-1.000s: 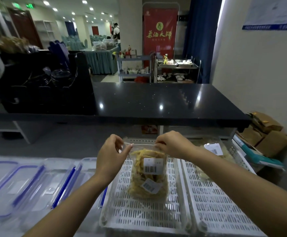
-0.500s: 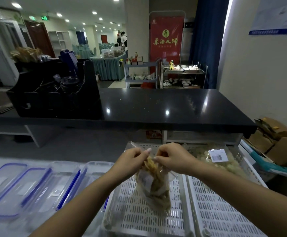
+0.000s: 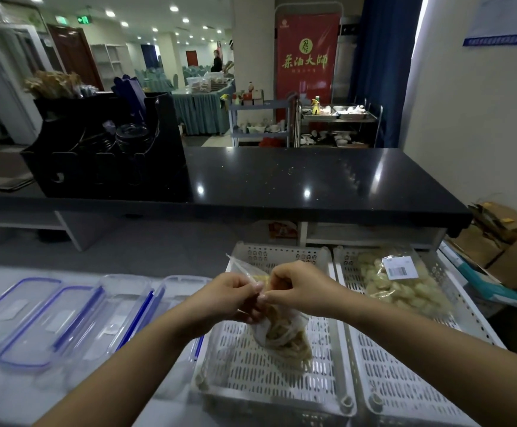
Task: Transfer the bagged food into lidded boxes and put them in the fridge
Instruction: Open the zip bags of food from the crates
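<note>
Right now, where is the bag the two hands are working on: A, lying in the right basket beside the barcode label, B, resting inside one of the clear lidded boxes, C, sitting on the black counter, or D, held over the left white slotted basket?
D: the left hand and right hand pinch the top of the bag, which hangs over the left white basket.

White counter (image 3: pixel 11 392): clear boxes (image 3: pixel 121 315), lids (image 3: pixel 32 322), two baskets (image 3: pixel 334 392).
</note>
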